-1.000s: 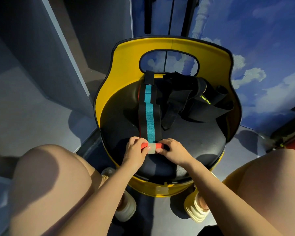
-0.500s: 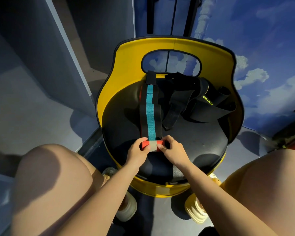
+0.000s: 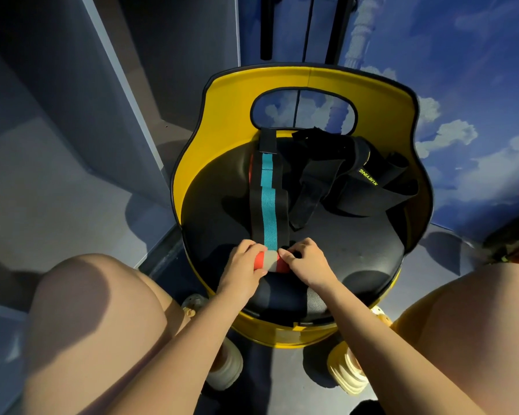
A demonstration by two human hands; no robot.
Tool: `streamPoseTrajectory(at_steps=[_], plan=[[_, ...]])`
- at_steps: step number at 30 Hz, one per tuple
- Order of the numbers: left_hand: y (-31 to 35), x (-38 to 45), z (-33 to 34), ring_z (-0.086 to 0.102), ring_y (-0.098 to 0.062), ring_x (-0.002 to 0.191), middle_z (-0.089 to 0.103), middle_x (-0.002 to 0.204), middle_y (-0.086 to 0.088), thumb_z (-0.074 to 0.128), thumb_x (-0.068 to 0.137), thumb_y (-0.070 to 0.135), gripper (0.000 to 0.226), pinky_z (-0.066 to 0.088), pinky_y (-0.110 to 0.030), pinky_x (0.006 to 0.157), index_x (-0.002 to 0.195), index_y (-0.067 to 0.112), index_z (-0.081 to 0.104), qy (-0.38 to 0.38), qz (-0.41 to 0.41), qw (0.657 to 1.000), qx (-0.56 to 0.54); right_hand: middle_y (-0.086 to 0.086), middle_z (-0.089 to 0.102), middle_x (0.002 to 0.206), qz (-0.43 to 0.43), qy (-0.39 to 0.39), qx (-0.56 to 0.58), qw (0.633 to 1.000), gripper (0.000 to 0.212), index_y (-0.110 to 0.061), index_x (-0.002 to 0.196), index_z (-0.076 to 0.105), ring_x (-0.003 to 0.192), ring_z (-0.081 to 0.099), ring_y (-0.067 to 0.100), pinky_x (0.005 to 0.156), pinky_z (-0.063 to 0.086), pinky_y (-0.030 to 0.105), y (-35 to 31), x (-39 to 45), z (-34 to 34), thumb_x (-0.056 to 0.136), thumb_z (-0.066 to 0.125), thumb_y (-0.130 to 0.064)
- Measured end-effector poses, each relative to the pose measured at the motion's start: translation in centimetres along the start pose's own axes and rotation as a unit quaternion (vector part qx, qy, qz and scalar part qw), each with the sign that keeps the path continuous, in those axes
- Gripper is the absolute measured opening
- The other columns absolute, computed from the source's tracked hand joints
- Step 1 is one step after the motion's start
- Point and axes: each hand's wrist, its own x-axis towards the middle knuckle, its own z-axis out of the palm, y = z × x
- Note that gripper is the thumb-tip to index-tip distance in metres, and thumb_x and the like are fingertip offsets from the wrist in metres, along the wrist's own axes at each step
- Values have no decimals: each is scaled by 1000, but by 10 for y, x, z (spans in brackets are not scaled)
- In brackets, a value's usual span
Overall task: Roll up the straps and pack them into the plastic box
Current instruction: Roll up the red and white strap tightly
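1. A yellow chair [image 3: 222,121] with a black seat stands between the person's knees.
2. A heap of black straps [image 3: 357,178] lies at the seat's back right.
3. A black strap with a teal stripe [image 3: 268,202] runs down the seat's middle, its near end a red-and-grey roll [image 3: 270,261].
4. The left hand [image 3: 242,269] curls round the roll's left end.
5. The right hand [image 3: 307,262] pinches its right end.

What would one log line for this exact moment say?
step: rolling | left hand: grips roll end | right hand: pinches other end | black strap with teal stripe: partly rolled on black round seat
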Motion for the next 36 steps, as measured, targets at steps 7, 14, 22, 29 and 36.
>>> streamPoseTrajectory(at_steps=[7,14,22,29,36], plan=[[-4,14,-10,41,-20,122,42,130,2,60,89,21,42,38,-37,105,129,24,49,-62,19,997,34,-6,48,105,-205,-19,-86,975,29,-20,112,61,103,47,12,91,42,25,7,-7,-7,87,62,-34],[-3,18,-15,43,-21,125,43,137,-3,52,94,26,42,39,-35,103,136,23,45,-117,-10,993,-4,-1,56,118,-214,-85,-101,968,37,-20,121,57,108,50,12,91,34,15,12,-6,-19,86,65,-30],[-7,13,-13,43,-17,123,39,133,5,66,85,22,55,42,-34,103,136,27,45,-79,6,997,-14,1,57,119,-157,-116,-88,977,31,-20,122,59,109,51,13,92,32,17,3,1,-25,94,54,-31],[-4,16,-14,44,-21,124,44,134,-1,58,91,19,40,42,-36,102,129,23,47,-74,8,997,-14,1,53,113,-110,-61,-37,991,36,-20,124,60,106,49,11,90,33,18,2,0,-15,94,51,-38],[-2,24,-20,44,-22,123,46,133,-5,53,93,24,42,41,-35,99,134,19,45,-130,-10,991,-31,-7,50,107,-194,-67,-55,977,40,-25,119,55,101,47,8,82,34,8,18,-3,-15,83,67,-39]])
